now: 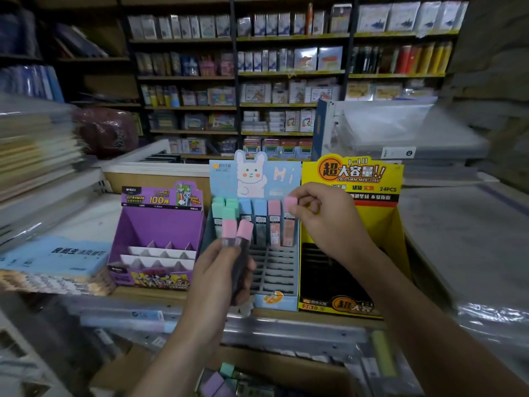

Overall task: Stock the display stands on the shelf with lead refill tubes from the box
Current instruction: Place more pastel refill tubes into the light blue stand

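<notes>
Left hand [217, 279], just above the box [272, 361], is gripping two spare pink-capped tubes [242, 233]. Farther back, the right hand [323, 222] is pinching another tube [290, 203] at the blue stand's [274, 270] back row. A crooked push could be toppling its neighbours.

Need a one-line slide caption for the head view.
Right hand pinches a pink-capped refill tube in the blue bunny display stand; left hand holds two more pink-capped tubes.
</notes>
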